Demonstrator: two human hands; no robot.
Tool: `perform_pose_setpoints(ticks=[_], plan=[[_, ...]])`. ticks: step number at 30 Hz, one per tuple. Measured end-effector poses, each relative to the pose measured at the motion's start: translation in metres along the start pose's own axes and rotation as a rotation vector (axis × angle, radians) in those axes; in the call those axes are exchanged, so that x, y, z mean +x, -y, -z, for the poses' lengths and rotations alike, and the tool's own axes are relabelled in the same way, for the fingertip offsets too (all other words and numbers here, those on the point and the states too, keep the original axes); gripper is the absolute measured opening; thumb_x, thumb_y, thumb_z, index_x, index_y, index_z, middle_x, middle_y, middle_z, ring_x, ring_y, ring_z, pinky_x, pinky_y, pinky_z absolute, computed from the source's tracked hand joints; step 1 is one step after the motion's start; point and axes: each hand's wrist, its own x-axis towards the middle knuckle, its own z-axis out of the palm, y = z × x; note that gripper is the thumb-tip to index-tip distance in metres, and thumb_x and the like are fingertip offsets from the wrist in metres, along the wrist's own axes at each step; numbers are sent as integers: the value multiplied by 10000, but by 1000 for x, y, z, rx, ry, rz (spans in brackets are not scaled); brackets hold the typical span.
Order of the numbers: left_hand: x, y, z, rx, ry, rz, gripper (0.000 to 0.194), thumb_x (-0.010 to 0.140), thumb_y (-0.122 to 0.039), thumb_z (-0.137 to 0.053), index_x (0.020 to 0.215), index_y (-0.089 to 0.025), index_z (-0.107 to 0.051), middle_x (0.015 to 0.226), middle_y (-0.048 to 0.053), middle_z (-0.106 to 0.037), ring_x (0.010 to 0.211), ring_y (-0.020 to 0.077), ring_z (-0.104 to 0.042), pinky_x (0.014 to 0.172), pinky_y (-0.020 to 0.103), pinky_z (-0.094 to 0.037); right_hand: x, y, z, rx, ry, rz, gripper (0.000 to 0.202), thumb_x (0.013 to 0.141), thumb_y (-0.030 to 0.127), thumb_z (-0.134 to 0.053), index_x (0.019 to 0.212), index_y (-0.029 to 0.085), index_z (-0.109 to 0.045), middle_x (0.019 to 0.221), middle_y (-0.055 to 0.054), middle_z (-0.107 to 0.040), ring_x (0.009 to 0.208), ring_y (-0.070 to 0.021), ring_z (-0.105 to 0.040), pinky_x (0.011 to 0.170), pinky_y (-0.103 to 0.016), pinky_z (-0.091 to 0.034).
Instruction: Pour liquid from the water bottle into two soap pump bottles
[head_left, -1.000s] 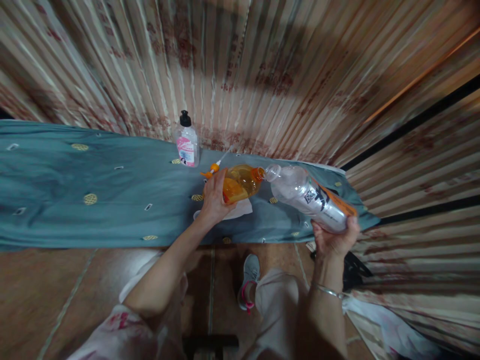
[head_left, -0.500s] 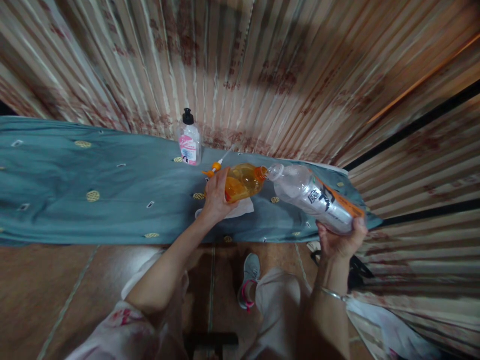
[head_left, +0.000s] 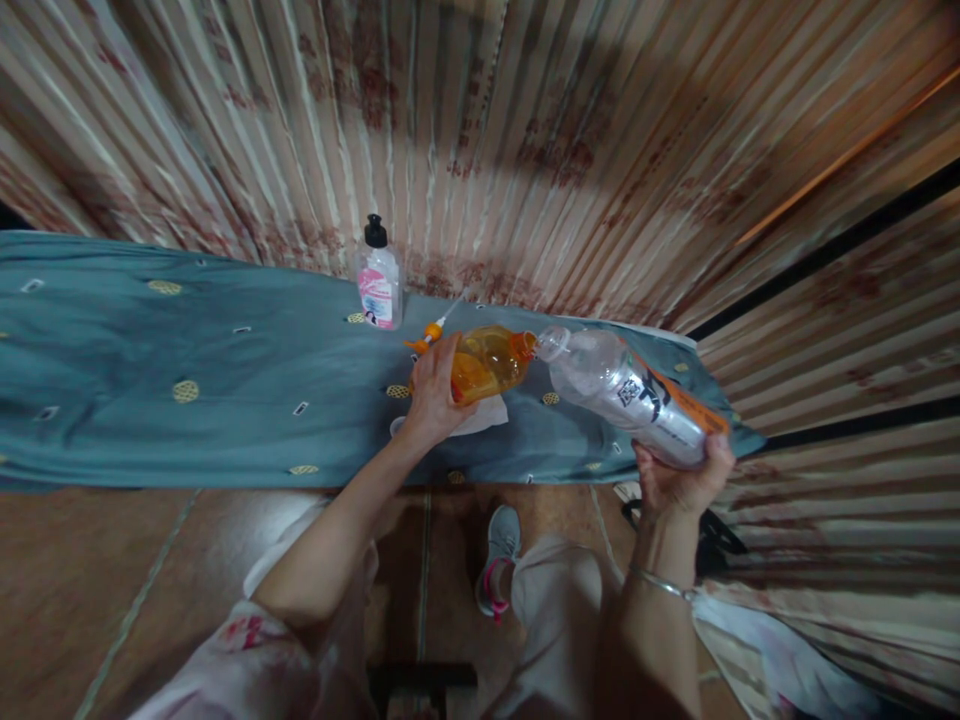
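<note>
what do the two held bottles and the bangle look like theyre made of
Orange bottle: likely glossy plastic, see-through with small highlights. Labelled bottle: probably clear, shiny plastic, since it is see-through with pale glints. Bangle: perhaps polished metal, going by its silvery shine.

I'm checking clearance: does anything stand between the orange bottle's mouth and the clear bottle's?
Nothing visible does: the orange bottle, in the left hand, points its mouth at that of the clear bottle in the right hand. The orange pump lies off that line.

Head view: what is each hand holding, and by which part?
Left hand: the amber bottle, around its lower body. Right hand: the clear labelled plastic bottle, near its base.
</note>
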Motion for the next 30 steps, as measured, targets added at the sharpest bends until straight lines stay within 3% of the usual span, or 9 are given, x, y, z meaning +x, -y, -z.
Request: perform_pose_setpoints(ticks=[6, 12, 30], plan=[[0, 0, 0, 11, -3, -12, 1080, 608, -194, -843, 1533, -200, -286, 1489, 174, -507, 1388, 384, -479, 1185, 567, -359, 0, -1, 2, -13, 11, -8, 443, 612, 501, -710, 964, 233, -680, 849, 10, -655, 590, -124, -587, 328, -178, -382], [-1, 1, -1, 15, -20, -21, 1083, 604, -186, -842, 1534, -207, -286, 1502, 177, -489, 1397, 385, -472, 1181, 560, -363, 1, -2, 2, -7, -65, -30, 489, 563, 508, -709, 957, 220, -686, 877, 11, -675, 628, -137, -623, 370, -209, -461], [-2, 6, -3, 9, -19, -62, 1086, 619, -192, -834, 1542, -222, -262, 1530, 179, -463, 1388, 387, -476, 1174, 570, -365, 2, -1, 0, -30, -36, -6, 456, 568, 519, -704, 911, 219, -677, 803, 30, -645, 598, -125, -581, 347, -185, -408]])
